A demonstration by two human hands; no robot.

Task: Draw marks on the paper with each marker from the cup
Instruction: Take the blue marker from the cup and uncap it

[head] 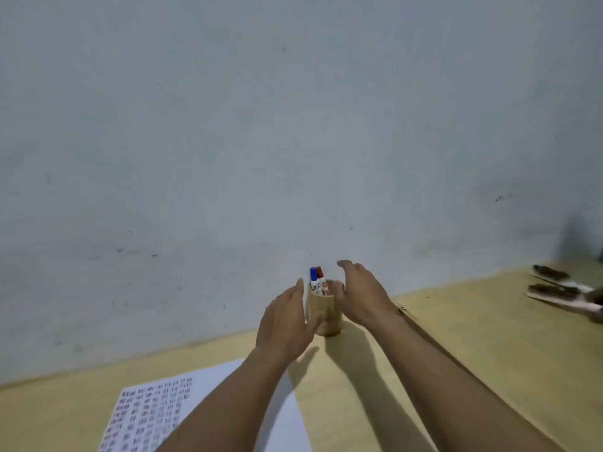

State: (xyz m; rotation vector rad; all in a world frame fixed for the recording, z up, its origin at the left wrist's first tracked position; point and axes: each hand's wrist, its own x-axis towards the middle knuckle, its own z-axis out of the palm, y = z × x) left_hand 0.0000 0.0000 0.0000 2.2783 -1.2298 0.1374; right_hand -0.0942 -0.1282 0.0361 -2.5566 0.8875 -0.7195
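1. Left hand (pixel 287 324) open, palm against left side of wooden cup (pixel 326 313), fingers seem to touch it, nothing gripped
2. Right hand (pixel 360 293) open and curved just right of cup rim, empty; contact unclear
3. Cup upright on table (pixel 473 337) near wall (pixel 293 125); likely light, stiff, could tip if bumped
4. Blue marker (pixel 313 279) and red marker (pixel 321 280) stand capped in cup; light, smooth, best pinched at cap end above rim
5. Paper (pixel 202 383) near-left, rows of small marks, partly under left forearm
6. Brushes (pixel 554 282) far right, well apart, not in the way
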